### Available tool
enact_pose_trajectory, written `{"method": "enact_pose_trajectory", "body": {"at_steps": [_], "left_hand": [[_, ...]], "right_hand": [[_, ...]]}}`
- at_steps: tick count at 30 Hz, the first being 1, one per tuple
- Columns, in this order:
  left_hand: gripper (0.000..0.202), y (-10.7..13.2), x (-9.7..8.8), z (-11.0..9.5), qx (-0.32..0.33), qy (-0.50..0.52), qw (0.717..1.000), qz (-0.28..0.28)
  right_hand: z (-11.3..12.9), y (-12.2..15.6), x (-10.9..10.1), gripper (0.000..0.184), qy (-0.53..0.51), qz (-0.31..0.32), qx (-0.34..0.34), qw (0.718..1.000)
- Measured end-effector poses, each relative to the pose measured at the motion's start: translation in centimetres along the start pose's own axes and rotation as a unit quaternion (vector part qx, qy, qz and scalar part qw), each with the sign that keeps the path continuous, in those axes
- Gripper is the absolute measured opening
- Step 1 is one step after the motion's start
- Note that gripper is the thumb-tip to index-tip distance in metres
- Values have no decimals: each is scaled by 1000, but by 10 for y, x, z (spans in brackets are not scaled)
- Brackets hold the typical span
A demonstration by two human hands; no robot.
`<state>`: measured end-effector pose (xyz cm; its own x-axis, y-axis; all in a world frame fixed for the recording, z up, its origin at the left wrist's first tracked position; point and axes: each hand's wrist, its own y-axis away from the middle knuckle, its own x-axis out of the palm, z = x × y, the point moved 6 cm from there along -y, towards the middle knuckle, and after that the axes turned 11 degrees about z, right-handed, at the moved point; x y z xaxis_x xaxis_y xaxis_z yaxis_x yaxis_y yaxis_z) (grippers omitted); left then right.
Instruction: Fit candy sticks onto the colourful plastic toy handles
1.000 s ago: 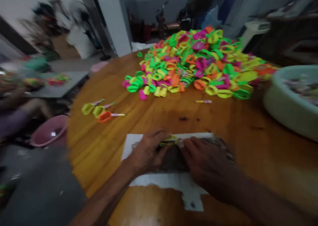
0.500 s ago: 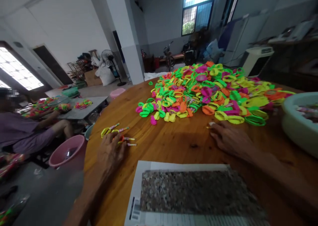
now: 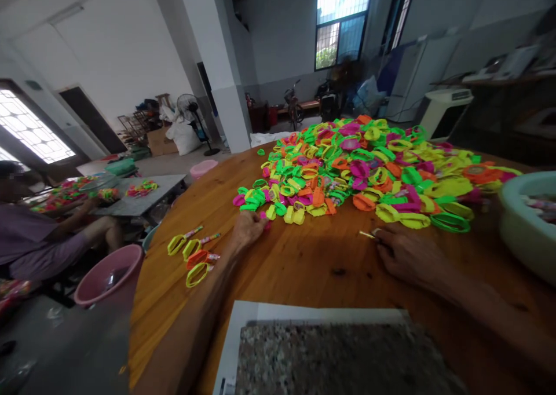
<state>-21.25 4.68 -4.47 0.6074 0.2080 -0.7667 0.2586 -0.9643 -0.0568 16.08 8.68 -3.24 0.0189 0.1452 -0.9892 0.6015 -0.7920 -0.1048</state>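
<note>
A big pile of neon plastic rings [image 3: 360,163], green, yellow, pink and orange, covers the far half of the round wooden table [image 3: 304,262]. My left hand [image 3: 248,228] is curled at the pile's near left edge, fingers closing on a pink ring [image 3: 263,215]. My right hand [image 3: 406,254] lies on the table near the pile's front, fingertips pinching a small thin stick [image 3: 367,234]. Several finished rings with sticks [image 3: 193,253] lie in a cluster at the table's left edge.
A grey speckled slab on white paper [image 3: 330,354] lies at the near edge. A pale green basin [image 3: 527,227] stands at the right. A pink bucket [image 3: 108,276] sits on the floor at the left, where another person sits at a low table.
My left hand left the finished rings at the left edge, with one more ring lying there, and reached forward to the pile. My right hand stayed by the small stick.
</note>
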Motion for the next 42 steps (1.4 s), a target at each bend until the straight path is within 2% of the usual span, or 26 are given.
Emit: {"method": "enact_pose_trajectory", "body": {"at_steps": [3, 6, 11, 14, 19, 22, 25, 28, 31, 36, 39, 42], "left_hand": [[34, 11, -7, 8, -7, 0, 1000, 1], [31, 34, -17, 14, 11, -16, 1000, -5], [20, 76, -27, 6, 99, -58, 993, -6], [17, 101, -25, -10, 159, -63, 985, 12], [12, 152, -14, -56, 291, -88, 950, 75], [5, 181, -4, -80, 350, -97, 924, 117], [16, 201, 8, -96, 385, -118, 900, 165], [22, 211, 17, -104, 390, -137, 888, 203], [14, 215, 20, -107, 390, -118, 891, 201], [12, 213, 26, -103, 383, -79, 906, 164], [11, 211, 32, -99, 387, -53, 906, 164], [9, 210, 34, -98, 392, -35, 905, 162]], "right_hand": [[4, 4, 1, 22, 18, 33, -1, 999], [12, 12, 2, 22, -16, 48, -12, 999], [31, 24, 1, 23, -92, 68, -28, 993], [44, 34, -9, 25, -136, 58, -30, 989], [87, 80, -51, 26, -221, -5, -88, 971], [120, 112, -65, 21, -215, 40, -115, 969], [141, 133, -66, 17, -197, 105, -122, 967], [149, 141, -62, 13, -179, 158, -153, 959], [149, 139, -59, 17, -136, 178, -184, 957], [148, 126, -61, 19, -41, 115, -201, 972], [149, 118, -57, 12, -56, 92, -218, 970], [149, 113, -51, 15, -118, 78, -218, 966]]}}
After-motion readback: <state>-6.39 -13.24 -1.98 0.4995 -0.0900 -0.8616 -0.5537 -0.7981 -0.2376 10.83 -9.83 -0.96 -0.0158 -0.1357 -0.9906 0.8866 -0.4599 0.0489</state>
